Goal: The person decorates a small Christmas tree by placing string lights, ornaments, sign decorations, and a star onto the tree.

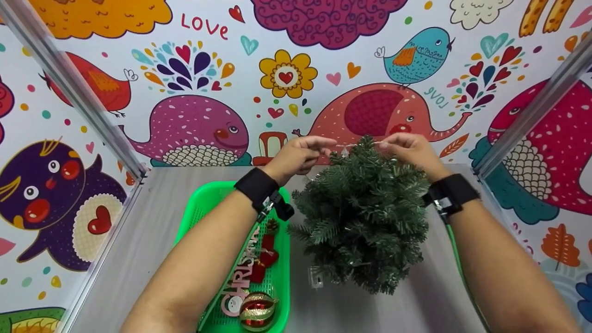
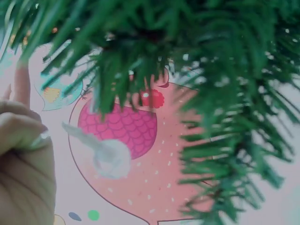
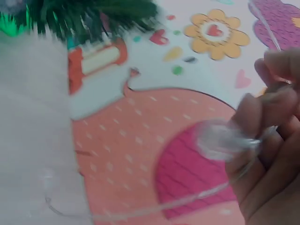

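Note:
A small green artificial Christmas tree (image 1: 365,217) stands between my arms. Behind its top, my left hand (image 1: 309,152) has its index finger pointing right and the other fingers curled around a thin clear cord. My right hand (image 1: 410,149) pinches the same string of lights (image 1: 346,146) at the other side of the treetop. In the right wrist view, a blurred clear bulb (image 3: 218,139) sits by the right fingertips, and the cord loops down to the left. Another clear bulb (image 2: 111,158) hangs below the branches in the left wrist view.
A green plastic basket (image 1: 286,296) under my left arm holds a striped bauble (image 1: 257,311), a pink lettered sign (image 1: 238,282), red ornaments (image 1: 268,252) and a pine cone (image 1: 272,225). A small clear piece (image 1: 316,277) lies by the tree. Patterned walls enclose the grey table (image 1: 159,194).

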`<state>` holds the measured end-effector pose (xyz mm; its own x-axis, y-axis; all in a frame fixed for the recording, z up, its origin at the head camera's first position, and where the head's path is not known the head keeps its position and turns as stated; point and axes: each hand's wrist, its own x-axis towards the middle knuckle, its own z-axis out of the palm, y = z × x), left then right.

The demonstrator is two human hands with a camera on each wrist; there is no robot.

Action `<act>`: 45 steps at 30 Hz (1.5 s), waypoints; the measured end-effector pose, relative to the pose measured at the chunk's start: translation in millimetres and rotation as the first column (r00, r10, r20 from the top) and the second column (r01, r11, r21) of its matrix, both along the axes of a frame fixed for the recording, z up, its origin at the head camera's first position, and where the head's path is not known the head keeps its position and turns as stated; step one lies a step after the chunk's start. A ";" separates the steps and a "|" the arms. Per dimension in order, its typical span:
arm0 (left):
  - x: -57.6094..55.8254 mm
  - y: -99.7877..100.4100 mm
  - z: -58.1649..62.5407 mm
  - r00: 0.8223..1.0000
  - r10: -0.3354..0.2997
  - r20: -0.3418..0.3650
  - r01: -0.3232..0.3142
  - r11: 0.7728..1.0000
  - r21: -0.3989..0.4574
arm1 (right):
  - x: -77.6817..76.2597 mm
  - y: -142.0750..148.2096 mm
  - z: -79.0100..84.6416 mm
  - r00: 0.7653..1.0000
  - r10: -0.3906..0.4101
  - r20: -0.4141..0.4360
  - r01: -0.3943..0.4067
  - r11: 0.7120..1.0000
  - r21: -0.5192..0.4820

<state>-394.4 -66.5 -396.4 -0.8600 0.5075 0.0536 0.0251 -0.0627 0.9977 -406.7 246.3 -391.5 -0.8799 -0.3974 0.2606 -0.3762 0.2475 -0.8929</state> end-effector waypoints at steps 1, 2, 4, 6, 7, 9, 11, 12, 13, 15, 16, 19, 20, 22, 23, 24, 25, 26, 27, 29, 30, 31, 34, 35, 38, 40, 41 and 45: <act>1.2 -0.3 -0.2 1.000 0.000 0.011 0.000 1.000 0.016 | 20.0 -3.5 23.7 0.999 -0.022 0.025 0.021 0.998 0.058; 2.3 -0.6 -0.5 1.000 0.003 0.020 -0.003 0.999 0.035 | 31.5 -3.4 38.4 0.998 -0.044 0.033 0.040 0.992 0.120; 3.5 -1.2 -0.4 0.999 0.025 0.021 -0.026 0.997 0.071 | 37.7 4.1 50.6 0.998 -0.056 0.015 0.051 0.973 0.226; 4.1 -1.9 0.3 0.998 0.066 0.020 -0.067 0.992 0.111 | 35.1 16.2 54.1 0.997 -0.072 -0.040 0.081 0.927 0.366; 4.3 -3.2 0.8 0.996 0.091 0.021 -0.093 0.987 0.131 | 33.2 22.0 55.1 0.996 -0.068 -0.064 0.089 0.909 0.408; 4.7 -5.8 2.0 0.990 0.137 0.031 -0.140 0.976 0.168 | 29.7 32.5 57.5 0.992 -0.063 -0.109 0.106 0.880 0.463; 5.8 -7.9 2.9 0.986 0.165 0.039 -0.169 0.967 0.188 | 29.8 40.3 62.9 0.989 -0.072 -0.131 0.127 0.865 0.485; 6.4 -8.6 3.2 0.985 0.170 0.035 -0.174 0.966 0.191 | 32.5 41.5 67.8 0.987 -0.085 -0.135 0.141 0.861 0.488; 7.6 -8.9 3.7 0.985 0.171 0.024 -0.172 0.967 0.187 | 34.9 42.2 72.3 0.987 -0.097 -0.132 0.149 0.862 0.484; 10.1 -8.9 4.9 0.986 0.166 -0.021 -0.161 0.973 0.163 | 40.9 41.2 81.3 0.986 -0.112 -0.122 0.156 0.876 0.456; 11.5 -8.7 5.4 0.986 0.160 -0.047 -0.152 0.977 0.151 | 45.2 39.1 86.4 0.987 -0.115 -0.116 0.155 0.885 0.438; 16.9 -8.0 7.4 0.979 0.150 -0.142 -0.137 0.986 0.095 | 59.5 29.0 101.6 0.992 -0.087 -0.089 0.112 0.933 0.343; 18.2 -7.7 8.0 0.974 0.149 -0.170 -0.137 0.987 0.080 | 64.4 25.1 106.4 0.994 -0.075 -0.080 0.096 0.948 0.304; 20.9 -7.3 9.9 0.962 0.149 -0.227 -0.142 0.989 0.049 | 73.7 17.6 116.0 0.999 -0.036 -0.039 0.044 0.978 0.203; 22.1 -7.4 10.8 0.954 0.156 -0.255 -0.153 0.988 0.030 | 77.8 14.3 120.3 1.000 -0.008 -0.016 0.011 0.989 0.146; 23.3 -7.7 11.6 0.948 0.166 -0.273 -0.166 0.986 0.022 | 81.5 10.7 124.1 1.000 0.011 0.007 -0.012 0.996 0.093; 24.3 -8.1 12.5 0.941 0.179 -0.287 -0.181 0.983 0.019 | 84.9 7.6 127.5 0.999 0.034 0.033 -0.035 0.999 0.042; 25.1 -8.9 13.0 0.935 0.194 -0.297 -0.197 0.980 0.021 | 87.8 5.2 130.5 0.996 0.077 0.052 -0.077 0.997 -0.010; 26.3 -10.2 13.3 0.929 0.208 -0.307 -0.212 0.977 0.019 | 90.8 3.1 133.0 0.989 0.128 0.071 -0.124 0.991 -0.060; 28.6 -13.4 12.8 0.920 0.234 -0.315 -0.239 0.971 0.021 | 96.0 -0.5 135.8 0.964 0.251 0.087 -0.235 0.959 -0.159; 29.5 -14.9 12.3 0.916 0.243 -0.318 -0.248 0.968 0.027 | 98.3 -2.2 136.5 0.946 0.314 0.087 -0.291 0.935 -0.202; 30.2 -16.3 11.7 0.911 0.249 -0.329 -0.255 0.967 0.026 | 100.0 -2.9 136.7 0.918 0.389 0.079 -0.360 0.900 -0.247; 32.5 -19.3 10.6 0.899 0.248 -0.362 -0.259 0.966 0.018 | 103.9 -4.9 136.3 0.802 0.596 0.032 -0.538 0.745 -0.393; 33.0 -19.7 10.4 0.898 0.247 -0.365 -0.257 0.966 0.022 | 105.2 -5.9 136.5 0.767 0.642 0.005 -0.580 0.697 -0.421; 33.4 -19.9 8.7 0.912 0.251 -0.325 -0.238 0.968 0.081 | 112.5 -6.6 138.9 0.659 0.747 -0.087 -0.680 0.543 -0.493; 33.2 -19.7 6.6 0.933 0.257 -0.251 -0.219 0.961 0.168 | 119.2 -4.3 139.5 0.614 0.774 -0.154 -0.725 0.476 -0.497; 33.3 -20.0 5.4 0.945 0.254 -0.208 -0.207 0.953 0.222 | 122.6 -1.8 139.0 0.595 0.781 -0.189 -0.748 0.452 -0.486; 36.1 -23.0 1.7 0.976 0.204 -0.077 -0.156 0.899 0.409 | 133.9 16.9 128.8 0.542 0.780 -0.313 -0.828 0.432 -0.356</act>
